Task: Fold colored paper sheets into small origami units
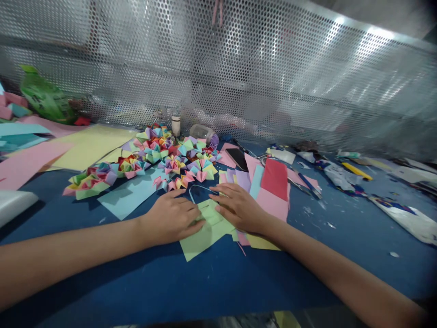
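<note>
A light green sheet of paper [205, 241] lies on the blue table between my hands, with fold lines or layered edges near its upper part. My left hand [172, 216] rests on its left side, palm down, fingers stretched out and slightly bent. On the upper right side lies my right hand [239, 205], its fingers extended and a little apart. Just beyond the sheet, a thin pale blue strip [193, 196] curves between the fingertips of both hands. Under and beside my right hand are stacked coloured papers, with a red piece [275, 177] on top.
Many folded multicoloured paper pieces [170, 164] cluster beyond my hands. A phone [236, 158], a clear jar on its side [204, 132] and a small white bottle [175, 125] stand behind. Large paper sheets [82, 148] lie left; a blue pen-like tool [310, 185] and scraps lie right. A perforated metal panel [218, 68] closes the back.
</note>
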Demonstrator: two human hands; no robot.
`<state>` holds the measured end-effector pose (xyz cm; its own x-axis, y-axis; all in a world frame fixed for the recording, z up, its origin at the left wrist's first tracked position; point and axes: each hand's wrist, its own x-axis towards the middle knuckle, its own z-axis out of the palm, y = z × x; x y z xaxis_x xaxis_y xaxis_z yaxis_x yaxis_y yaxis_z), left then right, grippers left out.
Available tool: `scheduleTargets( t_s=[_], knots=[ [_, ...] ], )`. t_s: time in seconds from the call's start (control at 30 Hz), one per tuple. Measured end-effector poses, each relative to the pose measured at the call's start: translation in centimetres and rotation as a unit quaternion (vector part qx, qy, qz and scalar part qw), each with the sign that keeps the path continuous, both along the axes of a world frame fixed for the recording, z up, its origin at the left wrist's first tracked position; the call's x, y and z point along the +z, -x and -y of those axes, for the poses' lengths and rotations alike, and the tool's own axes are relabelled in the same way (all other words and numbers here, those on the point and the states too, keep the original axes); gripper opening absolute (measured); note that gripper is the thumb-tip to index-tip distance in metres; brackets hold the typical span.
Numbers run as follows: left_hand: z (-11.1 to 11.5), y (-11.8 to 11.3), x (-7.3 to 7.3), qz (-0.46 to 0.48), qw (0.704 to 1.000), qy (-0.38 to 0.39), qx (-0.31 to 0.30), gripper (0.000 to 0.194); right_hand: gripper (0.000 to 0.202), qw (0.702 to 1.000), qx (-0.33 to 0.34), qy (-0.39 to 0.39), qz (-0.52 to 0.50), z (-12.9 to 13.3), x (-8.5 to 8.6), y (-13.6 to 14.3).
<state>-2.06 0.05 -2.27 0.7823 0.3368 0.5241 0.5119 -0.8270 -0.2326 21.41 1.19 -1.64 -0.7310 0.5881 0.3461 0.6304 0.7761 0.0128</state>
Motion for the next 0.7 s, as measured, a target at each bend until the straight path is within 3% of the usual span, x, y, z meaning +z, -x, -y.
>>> scheduleTargets(
  t_s=[0.23, 0.47, 0.7],
  knots=[
    [-1.0, 0.2, 0.2, 0.005, 0.997, 0.072, -0.01, 0.022, 0.013, 0.997, -0.005, 0.05, -0.057, -1.2, 0.8, 1.1],
    [-1.1, 0.2, -0.4, 0.015, 0.994, 0.084, -0.061, 0.021, 0.006, 0.993, 0.025, 0.077, -0.086, -1.9, 2.3, 2.0],
    [-1.1, 0.1, -0.2, 0.035, 0.997, 0.06, -0.033, 0.019, 0.01, 0.982, -0.051, 0.128, -0.131, -1.2, 1.1, 2.4]
  ],
)
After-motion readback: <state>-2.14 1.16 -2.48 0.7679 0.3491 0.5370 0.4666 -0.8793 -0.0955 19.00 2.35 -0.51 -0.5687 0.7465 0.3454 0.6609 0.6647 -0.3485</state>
